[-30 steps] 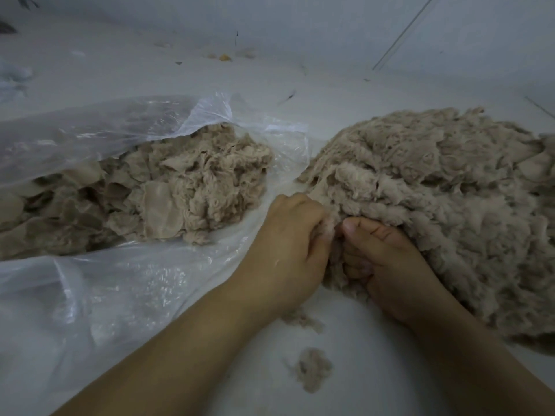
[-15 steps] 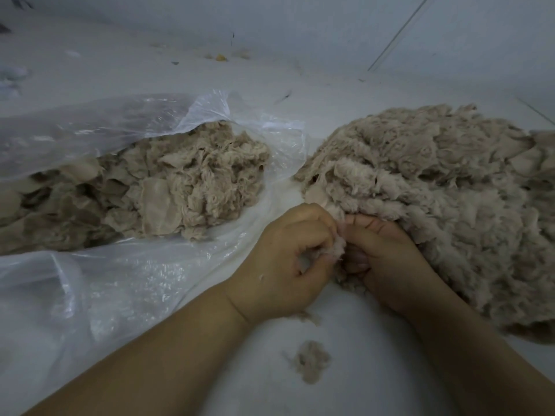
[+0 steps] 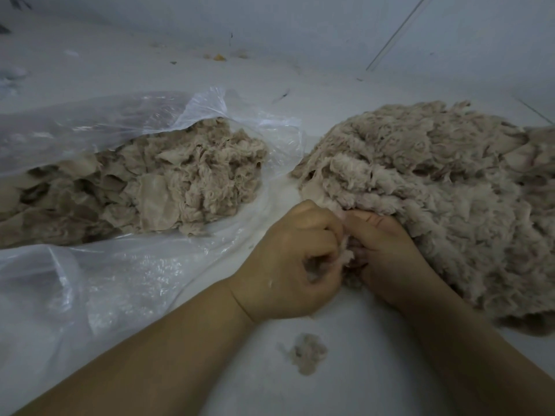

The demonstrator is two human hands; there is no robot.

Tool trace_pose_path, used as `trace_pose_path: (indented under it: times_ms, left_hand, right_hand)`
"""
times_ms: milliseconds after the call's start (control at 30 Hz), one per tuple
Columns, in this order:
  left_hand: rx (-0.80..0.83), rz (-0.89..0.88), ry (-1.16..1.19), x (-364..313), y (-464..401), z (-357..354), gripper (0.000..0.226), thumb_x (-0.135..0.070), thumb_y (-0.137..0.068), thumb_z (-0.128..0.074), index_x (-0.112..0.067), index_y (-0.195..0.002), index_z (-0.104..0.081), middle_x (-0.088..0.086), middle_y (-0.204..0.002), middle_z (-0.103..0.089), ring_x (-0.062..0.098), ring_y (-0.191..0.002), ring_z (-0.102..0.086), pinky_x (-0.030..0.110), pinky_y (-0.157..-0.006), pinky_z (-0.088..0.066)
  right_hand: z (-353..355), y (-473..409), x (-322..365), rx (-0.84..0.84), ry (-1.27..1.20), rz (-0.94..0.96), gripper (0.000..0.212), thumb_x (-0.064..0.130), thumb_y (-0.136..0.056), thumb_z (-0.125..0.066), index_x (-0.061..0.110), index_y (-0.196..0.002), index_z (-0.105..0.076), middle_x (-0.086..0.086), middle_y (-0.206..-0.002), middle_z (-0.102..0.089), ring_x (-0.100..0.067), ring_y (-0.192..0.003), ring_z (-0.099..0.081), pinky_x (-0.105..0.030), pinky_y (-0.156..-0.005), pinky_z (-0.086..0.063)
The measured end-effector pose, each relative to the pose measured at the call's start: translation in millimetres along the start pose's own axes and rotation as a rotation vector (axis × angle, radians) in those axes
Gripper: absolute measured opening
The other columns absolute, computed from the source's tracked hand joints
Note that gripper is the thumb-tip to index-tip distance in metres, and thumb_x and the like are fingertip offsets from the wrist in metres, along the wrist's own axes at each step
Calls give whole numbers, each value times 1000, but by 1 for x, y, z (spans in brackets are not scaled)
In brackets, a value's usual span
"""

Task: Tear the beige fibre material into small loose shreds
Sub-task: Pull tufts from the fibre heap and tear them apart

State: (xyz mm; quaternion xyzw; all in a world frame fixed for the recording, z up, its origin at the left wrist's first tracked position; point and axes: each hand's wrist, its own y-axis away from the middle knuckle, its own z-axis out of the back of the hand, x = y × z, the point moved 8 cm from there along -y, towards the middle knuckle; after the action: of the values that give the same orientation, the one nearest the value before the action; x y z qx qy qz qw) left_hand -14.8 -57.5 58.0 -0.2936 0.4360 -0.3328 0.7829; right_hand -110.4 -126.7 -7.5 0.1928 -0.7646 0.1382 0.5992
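Your left hand [image 3: 295, 259] has curled in tighter since a moment ago, its fingers pinching a pale tuft [image 3: 345, 255] against your right hand [image 3: 387, 250], which grips the near edge of the big beige pile [image 3: 435, 187], so a shred looks nearly free.

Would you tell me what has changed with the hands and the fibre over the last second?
The left hand has curled tighter and drawn a pale tuft out from the edge of the big fibre pile, against the right hand, which keeps gripping there. The bagged fibre, plastic bag and small loose shred lie as before.
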Motion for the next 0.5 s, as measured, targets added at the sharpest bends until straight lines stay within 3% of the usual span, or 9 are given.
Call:
trace_pose_path:
  times_ms: [67, 167, 267, 333, 400, 467, 500]
  left_hand:
    - [-54, 49, 56, 5, 0, 5, 29, -4, -79, -68, 4, -56, -53, 12, -72, -58, 27, -68, -54, 40, -65, -44]
    - [-251, 339, 74, 33, 7, 24, 29, -13, -81, -70, 0, -63, -51, 7, -68, -51, 20, -62, -48, 34, -57, -41]
    - [-161, 673, 103, 61, 17, 14, 28, -30, -77, -81, -11, -76, -60, 0, -72, -53, 6, -60, -46, 19, -54, -37]
    - [-101, 726, 145, 66, 19, 5, 30, -30, -76, -81, -10, -71, -59, -1, -68, -51, 5, -57, -43, 17, -53, -35]
    - [-156, 741, 270, 68, 20, 6, 26, -18, -80, -78, -12, -65, -58, 1, -62, -50, 8, -53, -40, 19, -50, -34]
    - [-217, 715, 356, 67, 19, 10, 25, -9, -84, -74, -12, -66, -58, 2, -61, -50, 11, -53, -41, 22, -49, -35]
    - [-231, 672, 358, 64, 18, 12, 23, -7, -84, -72, -9, -67, -56, 1, -61, -49, 11, -53, -41, 23, -50, -36]
  right_hand:
    - [0, 0, 0, 22, 12, 17, 22, 21, -85, -63, 7, -68, -65, -10, -56, -58, -12, -45, -51, -19, -45, -41]
    - [0, -2, -4, 61, -37, -9, 23, 22, -82, -65, 0, -87, -73, -20, -80, -71, -22, -66, -68, -29, -61, -56]
    - [3, -3, -5, 41, -49, -30, 23, 21, -81, -67, 1, -90, -74, -20, -84, -73, -23, -70, -70, -29, -64, -58]
    - [3, -3, -6, 33, -58, -51, 27, 18, -82, -67, -7, -94, -67, -11, -67, -69, -14, -53, -64, -20, -50, -52]
    - [4, -5, -7, 18, -61, -61, 36, 17, -78, -67, -7, -104, -58, 4, -47, -48, -2, -35, -38, -13, -36, -33]
    - [4, -7, -7, 18, -89, -65, 42, 18, -76, -67, -4, -109, -54, 8, -45, -33, 0, -34, -24, -12, -33, -25]
    - [2, -7, -6, 20, -94, -59, 33, 19, -77, -64, -3, -100, -58, 8, -45, -31, 1, -35, -23, -12, -33, -24]
